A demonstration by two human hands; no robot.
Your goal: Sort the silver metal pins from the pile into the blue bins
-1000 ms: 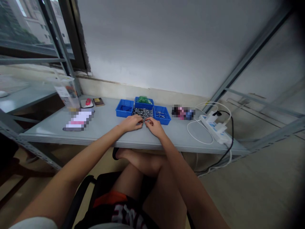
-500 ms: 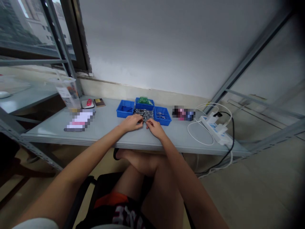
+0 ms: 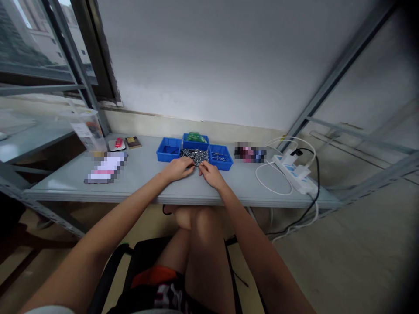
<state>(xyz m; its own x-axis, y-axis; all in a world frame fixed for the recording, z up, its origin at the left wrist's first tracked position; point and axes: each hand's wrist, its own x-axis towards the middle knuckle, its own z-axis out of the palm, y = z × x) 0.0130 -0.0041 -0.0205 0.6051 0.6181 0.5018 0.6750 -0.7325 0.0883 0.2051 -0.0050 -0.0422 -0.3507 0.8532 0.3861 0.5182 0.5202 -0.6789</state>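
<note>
Facing each other at the near edge of a heap of small metal pieces (image 3: pixel 195 154), the left hand (image 3: pixel 179 169) and the right hand (image 3: pixel 210 173) leave a narrow gap between their fingertips. The left fingers are bent and half curled; the right thumb and forefinger are drawn in close to one another. Whether either pair grips a piece I cannot tell, since anything there is too small to make out.

The likeliest trouble is a slip: pieces this thin could roll out of a loose pinch and drop onto the table (image 3: pixel 193 188) just below the fingers. A wrist sweeping sideways might also knock the left tray (image 3: pixel 168 157), just beyond the left knuckles, or the right tray (image 3: pixel 222 166), just beyond the right fingers, and mix their contents. Being so loosely piled, the heap could spread toward the palms if pushed.

The heap lies right beyond the fingertips, between those two trays and in front of the back tray (image 3: pixel 195 145), which holds green packets (image 3: pixel 196 137). Its pieces look slender, silvery and shiny with dark gaps, crossing at all angles. A sparser scatter of similar pieces lies in the right tray. Whether the heap has its own container is hidden.
</note>
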